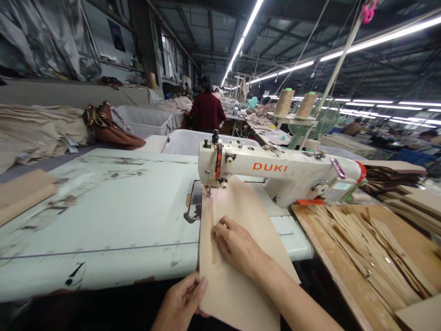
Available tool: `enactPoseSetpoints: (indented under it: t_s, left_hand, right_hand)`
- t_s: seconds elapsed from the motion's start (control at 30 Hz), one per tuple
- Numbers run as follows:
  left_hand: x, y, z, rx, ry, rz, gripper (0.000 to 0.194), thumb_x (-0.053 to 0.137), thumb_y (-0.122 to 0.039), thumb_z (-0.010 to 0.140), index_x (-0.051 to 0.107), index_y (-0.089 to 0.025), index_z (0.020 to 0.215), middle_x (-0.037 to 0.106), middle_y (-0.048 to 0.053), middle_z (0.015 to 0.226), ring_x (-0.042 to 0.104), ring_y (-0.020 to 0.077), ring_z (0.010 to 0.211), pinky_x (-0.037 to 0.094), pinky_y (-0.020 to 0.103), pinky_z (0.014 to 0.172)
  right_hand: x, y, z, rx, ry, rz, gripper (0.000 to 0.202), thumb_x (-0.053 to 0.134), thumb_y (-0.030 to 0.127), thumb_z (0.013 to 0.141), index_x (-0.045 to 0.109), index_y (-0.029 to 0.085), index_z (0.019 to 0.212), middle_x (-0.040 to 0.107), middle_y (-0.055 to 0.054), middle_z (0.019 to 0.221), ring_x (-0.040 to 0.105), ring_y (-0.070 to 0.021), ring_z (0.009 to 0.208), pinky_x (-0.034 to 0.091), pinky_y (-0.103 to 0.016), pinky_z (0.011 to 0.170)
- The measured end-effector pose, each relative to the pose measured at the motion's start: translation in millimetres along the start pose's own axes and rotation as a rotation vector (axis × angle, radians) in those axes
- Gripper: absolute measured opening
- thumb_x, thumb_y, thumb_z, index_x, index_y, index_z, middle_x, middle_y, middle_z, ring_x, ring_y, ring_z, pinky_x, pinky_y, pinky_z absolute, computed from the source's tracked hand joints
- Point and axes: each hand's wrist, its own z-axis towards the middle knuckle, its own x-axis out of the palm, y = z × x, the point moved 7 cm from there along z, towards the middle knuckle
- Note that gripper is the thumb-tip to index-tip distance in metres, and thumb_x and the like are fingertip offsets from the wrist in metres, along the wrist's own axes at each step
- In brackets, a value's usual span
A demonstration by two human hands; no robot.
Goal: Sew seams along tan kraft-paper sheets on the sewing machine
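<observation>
A beige panel (pixel 248 285) lies under the needle end of a white sewing machine (pixel 241 161) and hangs over the table's front edge. Along the panel's left side runs a narrow zipper strip (pixel 213 253). My left hand (pixel 184 299) pinches the panel's lower left edge, thumb on top. My right hand (pixel 236 241) rests on the panel, its fingers bent and closed at the zipper strip; a small metal piece shows by the fingertips.
Zipper strips (pixel 372 257) lie on a wooden board (pixel 310 230) at the right. A brown bag (pixel 110 126) and stacked fabric (pixel 37 128) are at the left. A person (pixel 206 108) sits beyond the machine.
</observation>
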Motion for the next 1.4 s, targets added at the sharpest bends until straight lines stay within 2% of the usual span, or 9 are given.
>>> enactPoseSetpoints:
  t_s: [0.3, 0.4, 0.47, 0.53, 0.63, 0.77, 0.9, 1.17, 1.4]
  left_hand:
    - [-2.5, 23.3, 1.7, -0.248, -0.026, -0.327, 0.058, 0.071, -0.069, 0.073, 0.070, -0.018, 0.100, 0.074, 0.007, 0.086, 0.070, 0.0319, 0.096, 0.053, 0.043, 0.092]
    - [7.7, 12.9, 0.9, -0.204, 0.042, -0.521, 0.050, 0.065, -0.060, 0.085, 0.071, -0.014, 0.106, 0.075, 0.011, 0.100, 0.066, 0.0315, 0.109, 0.048, 0.045, 0.100]
    - [13.7, 5.2, -0.4, -0.176, 0.094, -0.608, 0.046, 0.060, -0.054, 0.091, 0.071, -0.015, 0.112, 0.072, 0.012, 0.111, 0.062, 0.0301, 0.117, 0.046, 0.044, 0.105]
    - [16.0, 0.0, -1.1, -0.148, 0.127, -0.627, 0.045, 0.056, -0.052, 0.095, 0.070, -0.015, 0.116, 0.070, 0.011, 0.119, 0.059, 0.0287, 0.121, 0.043, 0.043, 0.108]
    - [11.4, -1.4, 0.0, -0.114, 0.117, -0.552, 0.054, 0.055, -0.057, 0.094, 0.068, -0.011, 0.120, 0.068, 0.012, 0.123, 0.058, 0.0292, 0.122, 0.040, 0.042, 0.112]
    - [6.8, 3.9, 0.9, -0.226, 0.097, -0.563, 0.076, 0.058, -0.070, 0.084, 0.067, -0.004, 0.119, 0.069, 0.019, 0.118, 0.061, 0.0354, 0.118, 0.044, 0.046, 0.108]
    - [10.1, -4.6, 1.0, -0.267, 0.056, -0.580, 0.070, 0.069, -0.064, 0.079, 0.068, -0.004, 0.114, 0.070, 0.021, 0.114, 0.063, 0.0372, 0.114, 0.049, 0.048, 0.103]
    - [20.9, -11.7, 6.0, -0.203, 0.071, -0.642, 0.048, 0.058, -0.046, 0.095, 0.066, -0.004, 0.114, 0.070, 0.021, 0.115, 0.064, 0.0351, 0.113, 0.049, 0.049, 0.102]
    - [22.7, -13.3, 6.1, -0.182, 0.037, -0.616, 0.044, 0.066, -0.042, 0.090, 0.067, -0.005, 0.114, 0.070, 0.020, 0.114, 0.064, 0.0350, 0.112, 0.050, 0.048, 0.102]
  right_hand:
    - [-15.5, 15.1, -26.3, -0.006, 0.026, 0.084, 0.017, 0.052, 0.013, 0.092, 0.056, 0.017, 0.108, 0.055, -0.008, 0.112, 0.056, -0.0176, 0.103, 0.049, -0.029, 0.091]
    - [0.0, 34.6, -52.1, -0.088, 0.055, 0.006, 0.064, 0.071, 0.038, 0.083, 0.045, 0.014, 0.135, 0.049, -0.016, 0.136, 0.047, -0.0294, 0.125, 0.044, -0.044, 0.105]
    - [17.6, 44.8, -66.4, -0.178, 0.079, -0.079, 0.087, 0.072, 0.035, 0.080, 0.026, 0.008, 0.149, 0.039, -0.022, 0.148, 0.035, -0.0353, 0.137, 0.036, -0.053, 0.112]
    - [28.9, 46.1, -73.5, -0.202, 0.078, -0.129, 0.076, 0.058, 0.016, 0.087, 0.020, 0.006, 0.152, 0.036, -0.022, 0.151, 0.031, -0.0338, 0.140, 0.032, -0.054, 0.114]
    - [22.0, 36.3, -70.6, -0.136, 0.050, 0.018, 0.061, 0.040, -0.001, 0.086, 0.038, 0.013, 0.145, 0.049, -0.013, 0.143, 0.041, -0.0240, 0.134, 0.036, -0.043, 0.113]
    - [-2.6, 13.9, -57.8, 0.029, 0.044, 0.374, 0.037, 0.039, 0.010, 0.096, 0.057, 0.021, 0.126, 0.065, -0.005, 0.114, 0.060, -0.0157, 0.104, 0.049, -0.030, 0.093]
    - [-3.4, -2.7, -52.7, 0.233, 0.094, 0.547, 0.026, 0.043, 0.032, 0.102, 0.060, 0.022, 0.119, 0.067, 0.000, 0.091, 0.063, -0.0139, 0.082, 0.048, -0.024, 0.077]
    - [-9.7, 5.1, -54.1, 0.231, 0.077, 0.481, 0.031, 0.036, 0.037, 0.105, 0.056, 0.019, 0.090, 0.053, 0.004, 0.072, 0.048, -0.0099, 0.066, 0.036, -0.021, 0.064]
    - [-10.8, 0.4, -53.0, 0.199, 0.094, 0.449, 0.029, 0.036, 0.036, 0.105, 0.051, 0.020, 0.086, 0.049, 0.004, 0.070, 0.046, -0.0098, 0.065, 0.033, -0.021, 0.063]
